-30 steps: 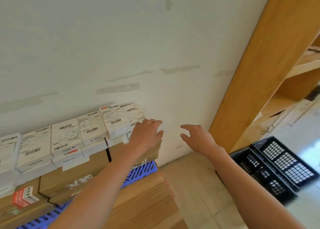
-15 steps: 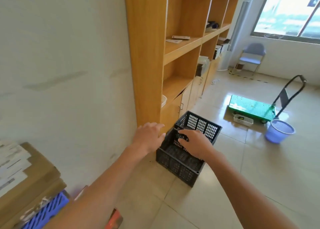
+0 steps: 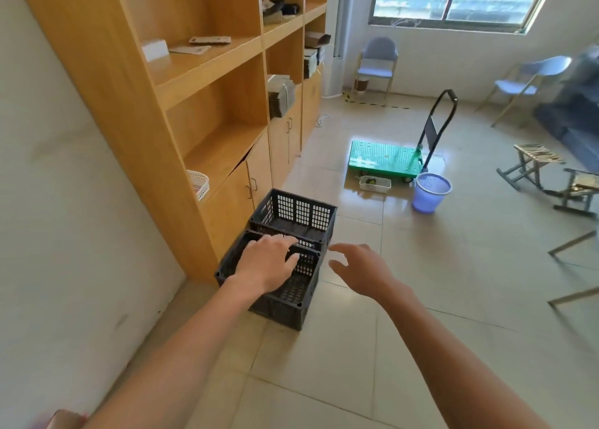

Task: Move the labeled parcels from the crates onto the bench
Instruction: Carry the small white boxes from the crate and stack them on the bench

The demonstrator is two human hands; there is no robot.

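Since half a second ago my view has swung further right: the parcel stack at the lower left has dropped out of sight, and both crates now show in full. I note the left hand [image 3: 264, 266] stretched out in front of the near black crate [image 3: 285, 302], fingers loosely extended and holding nothing; whether it touches the rim I cannot tell. The right hand [image 3: 363, 271] hangs over the tiled floor [image 3: 453, 299] just right of that crate, fingers spread and slack, also holding nothing. Near crate sits on the floor against the foot of the wooden shelf unit [image 3: 181, 81]; the far black crate [image 3: 295, 213] touches its far side. What I can see of both crates shows no parcels. Further back, a green platform trolley [image 3: 384, 159] stands with a purple basket [image 3: 431, 192] just beside it.
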